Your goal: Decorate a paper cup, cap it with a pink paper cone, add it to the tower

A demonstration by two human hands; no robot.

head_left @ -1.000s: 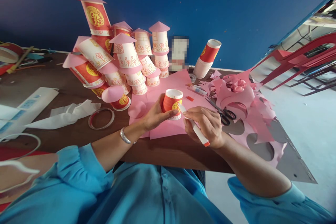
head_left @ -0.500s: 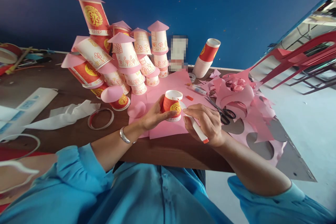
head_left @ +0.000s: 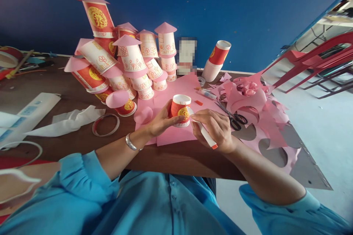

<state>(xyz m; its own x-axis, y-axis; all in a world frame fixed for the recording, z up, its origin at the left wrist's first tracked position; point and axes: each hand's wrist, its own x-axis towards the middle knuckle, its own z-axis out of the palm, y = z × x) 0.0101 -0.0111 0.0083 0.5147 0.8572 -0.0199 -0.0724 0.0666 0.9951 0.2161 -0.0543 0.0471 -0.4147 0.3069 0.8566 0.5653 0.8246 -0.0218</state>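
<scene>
My left hand [head_left: 163, 121] is wrapped round a red paper cup [head_left: 176, 108] with a gold emblem and a white rim at the top. A white marker [head_left: 205, 134] with a red end is gripped in my right hand [head_left: 216, 128], its tip up against the cup's right side. Beneath the cup lies pink paper [head_left: 165, 136]. Just beyond my right hand is a small red-orange cap [head_left: 198, 102]. Black-handled scissors [head_left: 237, 120] rest to the right of that hand.
Stacked decorated cups [head_left: 132, 58] with pink cone roofs stand at the back left. A leaning cup stack [head_left: 213, 66] is near the blue wall. Pink paper scraps [head_left: 248, 95] cover the right side. A tape roll [head_left: 106, 124] and white strips [head_left: 71, 119] lie left.
Both hands, the cup and the marker have shifted very slightly left. My grips look the same.
</scene>
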